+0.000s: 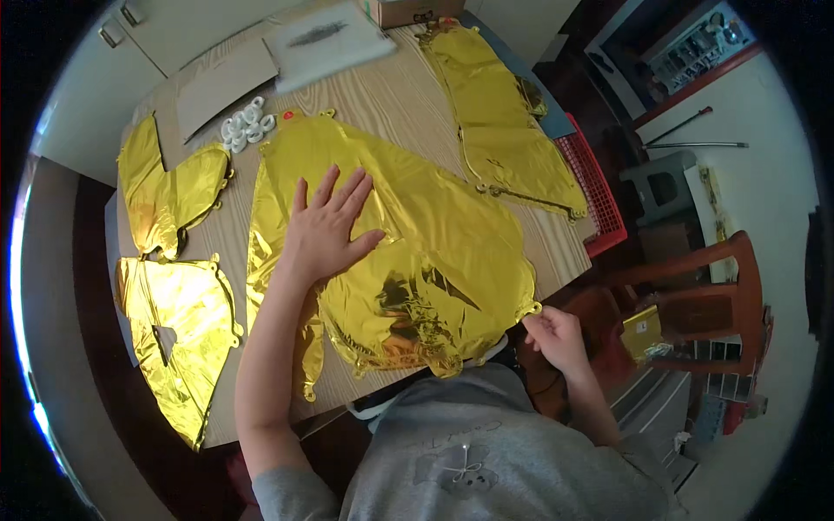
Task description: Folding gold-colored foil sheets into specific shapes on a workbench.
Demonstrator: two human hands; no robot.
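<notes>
balloons: glossy, crinkled gold foil
surface: matt pale wood grain
rings: smooth white plastic

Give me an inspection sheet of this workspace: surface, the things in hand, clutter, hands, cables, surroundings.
Surface: wooden table, mostly covered.
Job's things: large gold foil balloon lying flat, uninflated.
Clutter: three more gold foil balloons, far right, left and near left; white plastic rings; cardboard sheet; white paper; cardboard box.
Hands: left hand flat on the large balloon; right hand pinching its edge tab.
Cables: nothing seen.
Surroundings: red crate, wooden chair.
</notes>
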